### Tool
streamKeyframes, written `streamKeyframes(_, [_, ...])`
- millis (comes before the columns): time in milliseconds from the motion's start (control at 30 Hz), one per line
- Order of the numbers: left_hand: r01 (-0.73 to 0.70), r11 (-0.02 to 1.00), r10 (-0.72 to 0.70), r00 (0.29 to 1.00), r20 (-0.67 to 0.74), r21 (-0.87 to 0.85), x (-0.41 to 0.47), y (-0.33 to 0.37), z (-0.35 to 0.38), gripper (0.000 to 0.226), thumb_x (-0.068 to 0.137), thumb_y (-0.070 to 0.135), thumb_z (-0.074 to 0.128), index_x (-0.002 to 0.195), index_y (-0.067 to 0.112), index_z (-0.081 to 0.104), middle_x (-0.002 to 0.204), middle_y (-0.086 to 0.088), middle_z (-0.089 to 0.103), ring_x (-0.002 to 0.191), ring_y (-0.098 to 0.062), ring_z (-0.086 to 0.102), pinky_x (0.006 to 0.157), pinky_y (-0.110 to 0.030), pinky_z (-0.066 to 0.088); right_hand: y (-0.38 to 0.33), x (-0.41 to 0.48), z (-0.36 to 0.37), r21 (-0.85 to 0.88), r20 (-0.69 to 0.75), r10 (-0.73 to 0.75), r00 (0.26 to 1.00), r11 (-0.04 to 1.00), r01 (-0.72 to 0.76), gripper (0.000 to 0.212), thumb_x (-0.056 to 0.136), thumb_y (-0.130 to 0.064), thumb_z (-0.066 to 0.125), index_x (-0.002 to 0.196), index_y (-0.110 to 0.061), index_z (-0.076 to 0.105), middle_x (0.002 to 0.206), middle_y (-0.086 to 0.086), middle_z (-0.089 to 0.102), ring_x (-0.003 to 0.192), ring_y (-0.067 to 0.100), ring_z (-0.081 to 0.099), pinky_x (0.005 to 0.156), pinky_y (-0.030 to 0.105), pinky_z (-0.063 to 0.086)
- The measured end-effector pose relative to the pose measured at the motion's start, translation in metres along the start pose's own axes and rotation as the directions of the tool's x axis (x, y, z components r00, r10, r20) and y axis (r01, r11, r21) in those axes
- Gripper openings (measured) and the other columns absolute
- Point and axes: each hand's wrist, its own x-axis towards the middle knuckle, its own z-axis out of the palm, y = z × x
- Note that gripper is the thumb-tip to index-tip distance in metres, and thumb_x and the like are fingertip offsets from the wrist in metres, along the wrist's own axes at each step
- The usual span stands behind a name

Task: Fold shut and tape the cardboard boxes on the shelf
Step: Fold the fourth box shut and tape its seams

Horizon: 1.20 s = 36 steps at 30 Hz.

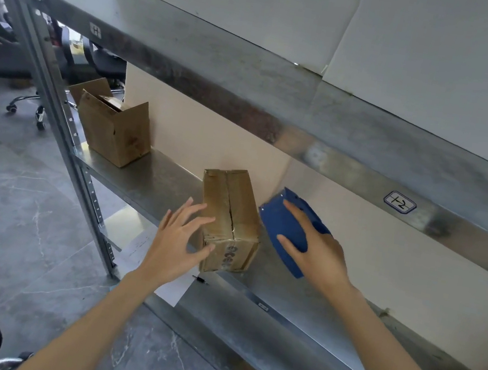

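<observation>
Mid-frame on the shelf (152,178), the closed box (230,215) looks light and stiff, so it is best steadied by its sides. The left hand (177,238) is spread at its left wall. The right hand (318,253) grips a blue tape dispenser (284,224) just beside it.

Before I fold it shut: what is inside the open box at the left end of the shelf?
The open box has its flaps raised. Between them only a brown cardboard inner flap shows. Anything deeper inside is hidden by its walls.
</observation>
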Motion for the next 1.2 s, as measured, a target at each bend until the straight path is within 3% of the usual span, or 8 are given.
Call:
streamKeyframes(133, [0.05,0.991,-0.058,0.997,-0.057,-0.124,0.006,0.006,-0.021,0.042,0.091,0.029,0.07,0.131,0.028,0.059,0.142,0.017,0.047,0.14,-0.01,0.037,0.113,-0.036,0.031,-0.025,0.009,-0.015,-0.001,0.018,-0.187,0.982,0.982,0.187,0.065,0.095,-0.054,0.048,0.145,-0.059,0.007,0.064,-0.002,0.062,0.048,0.013,0.054,0.052,0.035,0.052])
streamKeyframes(200, [0.08,0.981,-0.086,0.996,-0.027,-0.175,0.013,0.012,-0.034,0.039,0.093,0.021,0.068,0.13,0.024,0.06,0.135,0.012,0.056,0.127,-0.009,0.051,0.105,-0.031,0.044,-0.037,0.011,-0.018,-0.029,0.06,-0.311,0.948,0.949,0.313,0.064,0.095,-0.052,0.048,0.149,-0.054,0.013,0.056,-0.006,0.051,0.044,0.012,0.047,0.051,0.038,0.051])
streamKeyframes(300, [0.154,0.958,-0.135,0.986,0.094,-0.243,0.024,0.023,-0.053,0.039,0.095,0.015,0.065,0.133,0.023,0.059,0.133,0.01,0.061,0.122,-0.007,0.055,0.099,-0.024,0.043,-0.048,0.01,-0.018,-0.075,0.141,-0.437,0.888,0.89,0.45,0.062,0.096,-0.047,0.049,0.15,-0.048,0.019,0.051,-0.008,0.035,0.044,0.015,0.04,0.05,0.039,0.048])
streamKeyframes(467, [0.169,0.911,-0.048,0.95,0.309,-0.377,0.028,0.04,-0.068,0.046,0.095,-0.008,0.053,0.132,0.018,0.06,0.13,0.004,0.064,0.12,-0.008,0.058,0.1,-0.03,0.049,-0.055,0.005,-0.011,-0.057,0.198,-0.533,0.822,0.831,0.553,0.064,0.097,-0.046,0.046,0.147,-0.05,0.006,0.056,-0.002,0.044,0.051,0.019,0.048,0.053,0.042,0.049])
streamKeyframes(633, [0.184,0.874,-0.007,0.93,0.368,-0.449,0.025,0.037,-0.07,0.031,0.096,-0.01,0.053,0.119,0.004,0.065,0.116,-0.007,0.07,0.108,-0.019,0.066,0.096,-0.037,0.053,-0.056,0.0,-0.008,-0.028,0.196,-0.596,0.779,0.791,0.612,0.056,0.097,-0.05,0.031,0.146,-0.047,0.003,0.058,0.005,0.05,0.052,0.022,0.048,0.052,0.042,0.049])
streamKeyframes(867, [0.21,0.847,-0.056,0.949,0.311,-0.488,0.021,0.036,-0.063,0.039,0.091,-0.015,0.055,0.107,0.018,0.067,0.108,0.003,0.07,0.099,-0.009,0.067,0.085,-0.023,0.054,-0.057,-0.006,-0.007,-0.025,0.183,-0.622,0.761,0.771,0.637,0.059,0.099,-0.046,0.039,0.148,-0.044,0.007,0.064,0.004,0.06,0.055,0.019,0.053,0.054,0.039,0.051])
streamKeyframes(1033, [0.224,0.818,-0.105,0.964,0.246,-0.529,0.019,0.037,-0.055,0.044,0.084,-0.022,0.057,0.095,0.018,0.07,0.1,-0.005,0.073,0.093,-0.015,0.069,0.076,-0.021,0.053,-0.06,-0.013,-0.012,-0.043,0.177,-0.618,0.766,0.773,0.633,0.059,0.096,-0.038,0.058,0.149,-0.033,0.034,0.055,0.0,0.05,0.047,0.011,0.036,0.043,0.032,0.044])
streamKeyframes(1200, [0.212,0.812,-0.161,0.977,0.14,-0.543,0.018,0.042,-0.05,0.038,0.083,-0.021,0.06,0.092,0.015,0.07,0.092,-0.009,0.072,0.087,-0.019,0.068,0.074,-0.019,0.053,-0.06,-0.017,-0.018,0.006,0.183,-0.571,0.801,0.815,0.579,0.062,0.096,-0.037,0.058,0.15,-0.04,0.027,0.052,-0.006,0.038,0.045,0.01,0.034,0.044,0.032,0.038])
